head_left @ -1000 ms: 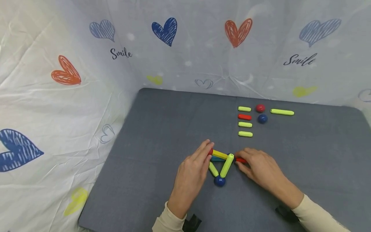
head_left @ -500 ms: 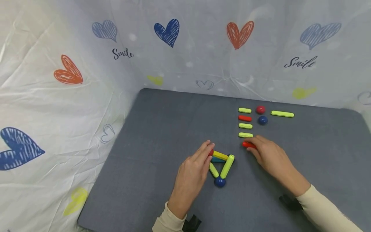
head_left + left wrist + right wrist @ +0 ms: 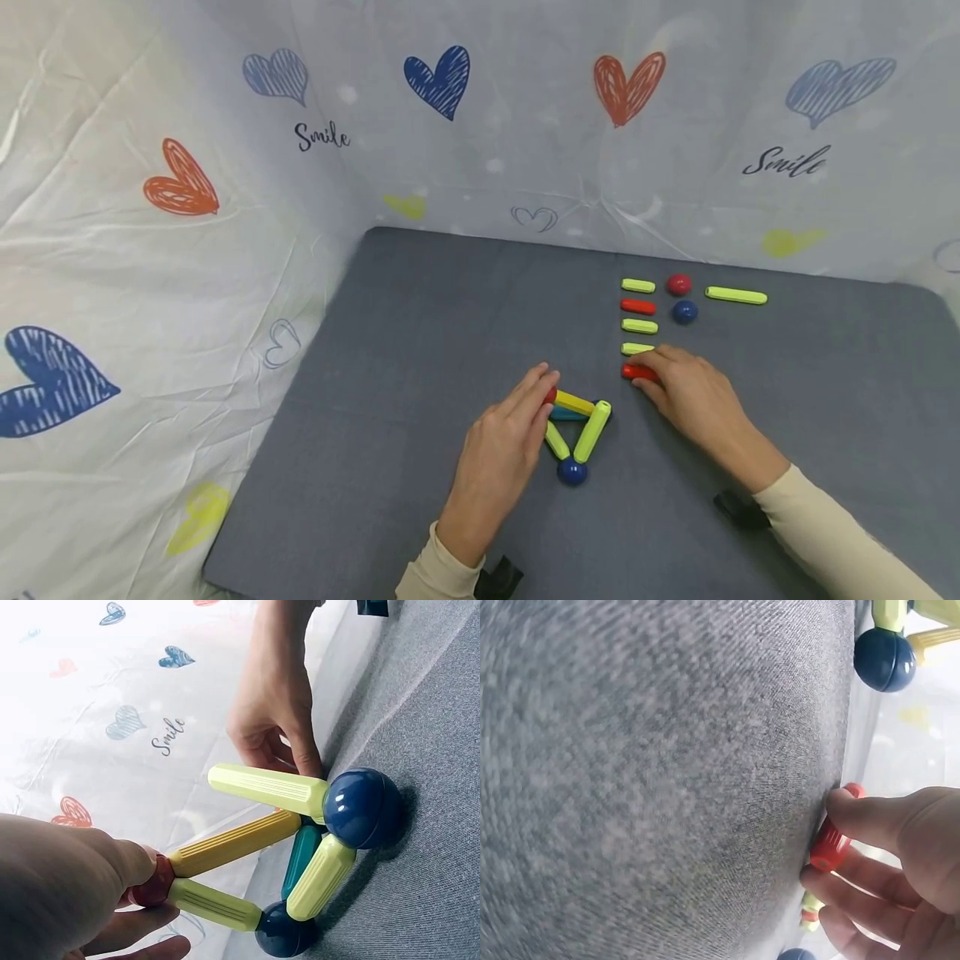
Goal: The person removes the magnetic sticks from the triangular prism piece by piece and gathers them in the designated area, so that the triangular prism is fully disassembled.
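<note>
A small frame of magnetic sticks and balls stands on the grey table. Its red ball [image 3: 154, 881] sits between the thumb and fingers of my left hand [image 3: 498, 454]. From that ball a yellow stick [image 3: 236, 844] and a lime stick [image 3: 217, 906] run down. A longer lime stick [image 3: 592, 432] rises from the near blue ball [image 3: 572, 472], its upper end free. A teal stick [image 3: 300, 859] shows low behind. Right of the frame, my right hand [image 3: 693, 400] pinches a short red stick [image 3: 832, 840] at the table surface, below the row of loose sticks.
Beyond my right hand lie short lime sticks [image 3: 639, 326] and another red stick [image 3: 638, 307] in a column. Beside them are a loose red ball [image 3: 678, 284], a loose blue ball [image 3: 685, 312] and a long lime stick [image 3: 737, 296]. A heart-printed cloth [image 3: 465, 167] hangs behind the table.
My right hand has carried the red stick from the frame's right corner away and to the right, to the near end of the column. My left hand keeps its place on the red ball.
</note>
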The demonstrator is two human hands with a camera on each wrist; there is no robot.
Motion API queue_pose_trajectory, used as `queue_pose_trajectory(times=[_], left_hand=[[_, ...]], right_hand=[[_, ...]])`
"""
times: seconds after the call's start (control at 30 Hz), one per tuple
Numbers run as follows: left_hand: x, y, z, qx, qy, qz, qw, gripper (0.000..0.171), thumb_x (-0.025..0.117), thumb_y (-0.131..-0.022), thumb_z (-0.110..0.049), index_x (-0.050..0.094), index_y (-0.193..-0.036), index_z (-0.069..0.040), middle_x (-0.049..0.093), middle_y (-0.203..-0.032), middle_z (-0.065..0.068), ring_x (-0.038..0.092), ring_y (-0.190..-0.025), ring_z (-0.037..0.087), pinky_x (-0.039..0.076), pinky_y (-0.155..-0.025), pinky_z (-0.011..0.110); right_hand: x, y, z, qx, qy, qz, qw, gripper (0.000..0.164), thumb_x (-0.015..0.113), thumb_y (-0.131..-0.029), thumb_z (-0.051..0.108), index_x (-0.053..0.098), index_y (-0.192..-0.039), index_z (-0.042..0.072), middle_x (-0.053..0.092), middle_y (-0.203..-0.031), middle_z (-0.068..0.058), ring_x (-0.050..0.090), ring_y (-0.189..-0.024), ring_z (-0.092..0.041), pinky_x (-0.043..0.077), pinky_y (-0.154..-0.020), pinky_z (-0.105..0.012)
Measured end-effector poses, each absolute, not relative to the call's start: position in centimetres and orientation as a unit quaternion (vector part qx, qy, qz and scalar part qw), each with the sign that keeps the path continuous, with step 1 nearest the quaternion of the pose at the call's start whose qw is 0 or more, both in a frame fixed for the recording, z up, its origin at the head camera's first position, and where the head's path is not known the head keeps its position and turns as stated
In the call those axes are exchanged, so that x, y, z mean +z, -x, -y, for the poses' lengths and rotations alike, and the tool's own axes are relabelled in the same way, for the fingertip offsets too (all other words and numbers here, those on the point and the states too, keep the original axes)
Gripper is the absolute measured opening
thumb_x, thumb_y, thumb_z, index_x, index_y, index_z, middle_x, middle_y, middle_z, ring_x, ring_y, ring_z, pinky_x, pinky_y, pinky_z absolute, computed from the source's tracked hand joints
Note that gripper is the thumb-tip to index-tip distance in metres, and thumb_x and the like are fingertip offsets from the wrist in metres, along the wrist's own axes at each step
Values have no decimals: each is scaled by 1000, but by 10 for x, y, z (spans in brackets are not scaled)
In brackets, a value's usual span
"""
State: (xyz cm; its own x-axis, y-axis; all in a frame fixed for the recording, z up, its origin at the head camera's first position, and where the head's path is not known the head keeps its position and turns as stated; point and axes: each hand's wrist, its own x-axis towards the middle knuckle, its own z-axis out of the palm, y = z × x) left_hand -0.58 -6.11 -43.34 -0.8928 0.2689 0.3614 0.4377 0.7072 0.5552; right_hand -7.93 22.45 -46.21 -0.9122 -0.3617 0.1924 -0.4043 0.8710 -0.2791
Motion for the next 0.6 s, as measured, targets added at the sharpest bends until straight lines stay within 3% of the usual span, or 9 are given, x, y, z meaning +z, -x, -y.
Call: queue_pose_trajectory(times=[0.27, 0.6], left_hand=[[-435, 7, 61, -329, 192, 916, 126, 49, 71, -104, -16, 60, -152, -19, 55, -157, -1, 76, -108, 18, 63, -86, 35], [-435, 7, 61, -332, 194, 914, 129, 49, 72, -103, -15, 60, -151, -19, 56, -156, -1, 76, -99, 17, 62, -80, 30]], right_hand=[[-465, 80, -224, 146, -195, 968, 67, 31, 86, -89, 11, 77, -118, 8, 72, -102, -10, 68, -86, -30, 58, -78, -55], [-458, 77, -223, 144, -202, 965, 90, 33, 87, -89, 13, 76, -118, 7, 72, -102, -10, 68, -87, -32, 56, -77, -55]])
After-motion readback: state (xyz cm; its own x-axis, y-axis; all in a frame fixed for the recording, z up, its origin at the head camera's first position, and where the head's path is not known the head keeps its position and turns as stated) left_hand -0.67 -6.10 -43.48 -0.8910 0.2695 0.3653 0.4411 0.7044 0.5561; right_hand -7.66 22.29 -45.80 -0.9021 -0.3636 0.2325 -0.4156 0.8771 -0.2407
